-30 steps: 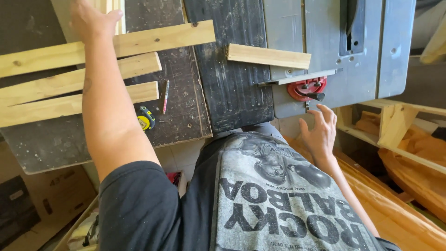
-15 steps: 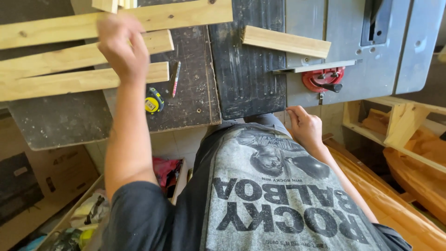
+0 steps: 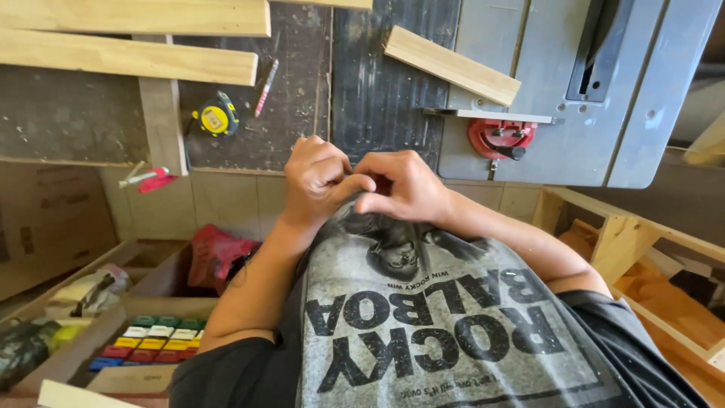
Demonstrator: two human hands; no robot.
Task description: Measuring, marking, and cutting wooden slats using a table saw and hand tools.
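left hand [image 3: 316, 181]: curled, fingertips pressed against the right hand at the shirt's [image 3: 423, 317] front; whether anything is pinched between them, i cannot tell.
right hand [image 3: 404, 185]: curled, fingers bent in, touching the left hand, resting on the shirt.
tape measure [image 3: 216, 116]: on the bench, up and left of the hands, apart.
pencil [image 3: 265, 78]: just beside the tape.
short board [image 3: 451, 65]: above the hands, partly on the saw table [image 3: 642, 113].
red knob [image 3: 501, 137]: just up and right of the right hand.

Both hands meeting at the shirt hem, left hand [image 3: 317, 181] touching right hand [image 3: 404, 185], yellow round tape measure [image 3: 216, 117] on the dark counter [image 3: 294, 128] beyond them, short pale wooden board [image 3: 451, 65] right of it, long pale wooden planks [image 3: 128, 57] left.
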